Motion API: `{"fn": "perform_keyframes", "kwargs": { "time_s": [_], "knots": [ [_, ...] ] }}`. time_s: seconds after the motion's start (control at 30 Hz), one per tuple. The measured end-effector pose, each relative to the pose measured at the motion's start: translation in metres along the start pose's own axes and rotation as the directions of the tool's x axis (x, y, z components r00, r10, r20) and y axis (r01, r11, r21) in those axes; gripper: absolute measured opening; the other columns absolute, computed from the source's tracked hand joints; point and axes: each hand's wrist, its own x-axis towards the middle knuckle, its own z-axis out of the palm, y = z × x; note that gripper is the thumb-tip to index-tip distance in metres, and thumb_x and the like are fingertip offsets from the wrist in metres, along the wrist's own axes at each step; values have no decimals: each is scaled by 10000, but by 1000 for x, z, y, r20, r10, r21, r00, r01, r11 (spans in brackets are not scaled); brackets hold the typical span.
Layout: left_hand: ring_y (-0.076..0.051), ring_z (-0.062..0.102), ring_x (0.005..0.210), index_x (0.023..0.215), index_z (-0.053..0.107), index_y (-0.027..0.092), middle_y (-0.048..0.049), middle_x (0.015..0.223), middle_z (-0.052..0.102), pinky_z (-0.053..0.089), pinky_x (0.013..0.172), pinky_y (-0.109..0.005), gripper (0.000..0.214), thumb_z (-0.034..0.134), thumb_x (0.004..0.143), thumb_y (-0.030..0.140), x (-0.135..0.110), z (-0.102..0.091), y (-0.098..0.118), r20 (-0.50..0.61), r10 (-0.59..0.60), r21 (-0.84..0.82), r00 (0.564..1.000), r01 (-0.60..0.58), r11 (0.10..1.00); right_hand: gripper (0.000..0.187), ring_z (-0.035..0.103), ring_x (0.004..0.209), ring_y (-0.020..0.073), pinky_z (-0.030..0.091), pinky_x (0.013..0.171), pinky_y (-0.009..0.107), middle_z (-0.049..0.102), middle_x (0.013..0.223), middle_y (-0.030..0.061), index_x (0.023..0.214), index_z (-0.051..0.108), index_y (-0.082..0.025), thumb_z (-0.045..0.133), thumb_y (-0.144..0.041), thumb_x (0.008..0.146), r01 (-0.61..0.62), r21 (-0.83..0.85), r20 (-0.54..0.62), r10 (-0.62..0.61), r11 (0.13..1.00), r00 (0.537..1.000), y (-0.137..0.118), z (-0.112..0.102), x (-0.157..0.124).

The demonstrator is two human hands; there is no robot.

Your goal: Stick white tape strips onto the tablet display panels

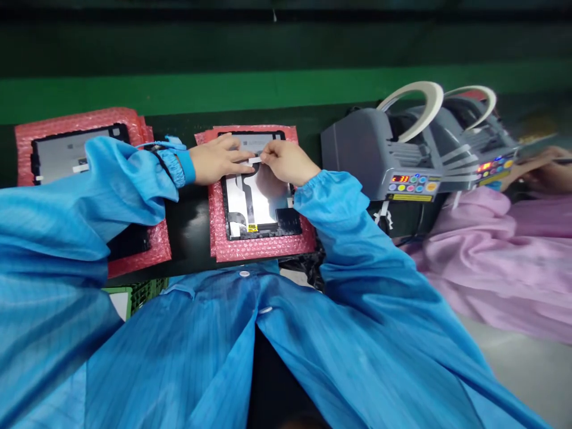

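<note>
A tablet screen panel (277,199) with a shiny silver back lies on pink bubble wrap (263,250) in front of me. Fingers spread, my left hand (218,159) rests on the panel's upper left part. My right hand (288,162) pinches the right end of a short white tape strip (255,159) over the upper part of the panel. The strip's left end reaches the fingertips of my left hand. A dark flex cable (247,196) runs down the panel to a small yellow label (252,227).
A second panel (58,155) lies on pink bubble wrap (27,131) at the left, partly behind my sleeve. Two grey tape dispensers (357,149) with white tape rolls (431,110) stand at the right. Beyond them are a co-worker's hand (543,167) and pink sleeve (473,232).
</note>
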Motion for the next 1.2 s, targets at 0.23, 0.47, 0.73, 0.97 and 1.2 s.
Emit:
{"fn": "perform_keyframes", "kwargs": {
  "time_s": [0.23, 0.47, 0.73, 0.97, 1.2],
  "knots": [
    [-298, 363, 1385, 1449, 509, 223, -65, 1508, 489, 268, 1160, -491, 530, 347, 952, 140, 1, 1, 5, -34, -34, -41, 999, 32, 999, 137, 643, 920, 258, 467, 887, 363, 675, 748, 63, 691, 619, -202, 626, -205, 828, -38, -112, 8, 39, 993, 999, -8, -1, 3],
    [-277, 339, 1408, 1345, 611, 216, -70, 1497, 476, 250, 1200, -457, 482, 348, 950, 133, 1, 5, 1, -91, -46, -34, 995, 43, 999, 248, 629, 1036, 303, 452, 944, 421, 648, 767, 80, 654, 538, -203, 736, -284, 778, -101, -139, -61, 93, 985, 994, -12, -2, 2],
    [-292, 258, 1453, 1271, 647, 148, -94, 1555, 390, 169, 1230, -459, 447, 326, 980, 259, 5, -16, 14, -88, -98, -74, 991, 92, 993, 308, 513, 560, 115, 441, 597, 263, 495, 544, -18, 647, 538, -200, 601, -383, 885, -122, 394, -397, 288, 911, 871, 40, -26, -116],
    [-334, 241, 1407, 1432, 528, 170, -29, 1570, 368, 152, 1229, -495, 572, 291, 942, 346, 14, -38, 32, -112, -67, -128, 991, 52, 990, 394, 403, 402, 27, 312, 371, 140, 495, 500, -78, 667, 522, -183, 716, -512, 763, 29, 900, -394, 783, 435, 481, 101, -13, -164],
    [-314, 307, 1356, 1344, 600, 141, -70, 1470, 456, 215, 1199, -523, 531, 312, 905, 222, 14, -38, 59, -89, 27, 14, 996, -26, 1000, 307, 411, 430, 24, 315, 377, 128, 449, 537, -99, 703, 466, -197, 691, -375, 813, 176, 844, -531, 744, 507, 404, 119, -14, -142]
  ]
}}
